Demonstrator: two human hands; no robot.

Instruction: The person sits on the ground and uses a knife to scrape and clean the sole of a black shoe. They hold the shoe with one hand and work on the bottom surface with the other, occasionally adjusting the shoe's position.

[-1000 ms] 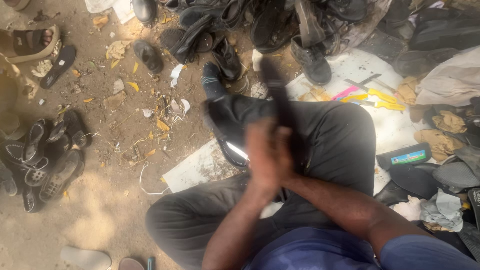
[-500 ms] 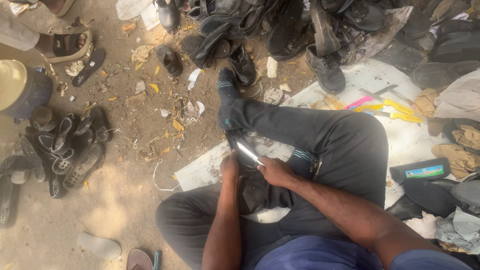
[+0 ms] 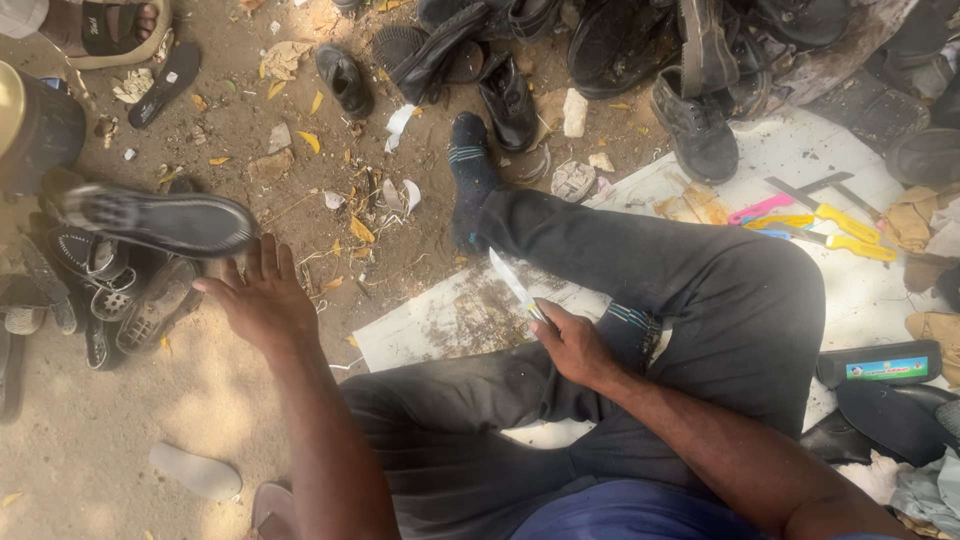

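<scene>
I sit cross-legged on the ground in dark trousers. My right hand (image 3: 575, 345) rests over my lap and grips a knife (image 3: 512, 282), its pale blade pointing up and away from me. My left hand (image 3: 262, 300) is stretched out to the left over the dirt, palm down, fingers spread, holding nothing. Just beyond its fingertips a black shoe (image 3: 160, 222) shows sole-up and blurred above a heap of dark sandals and shoes (image 3: 110, 300). My socked foot (image 3: 468, 175) points away from me.
A white board (image 3: 450, 320) lies under my legs. Yellow- and pink-handled tools (image 3: 820, 215) lie on it at the right. Many black shoes (image 3: 620, 50) are piled at the top. A dark round container (image 3: 40, 130) stands far left; a grey sole (image 3: 195, 470) lies near me.
Both hands were together over a black shoe in my lap. My left hand has swung out to the left and is open; the black shoe is now over the left heap.
</scene>
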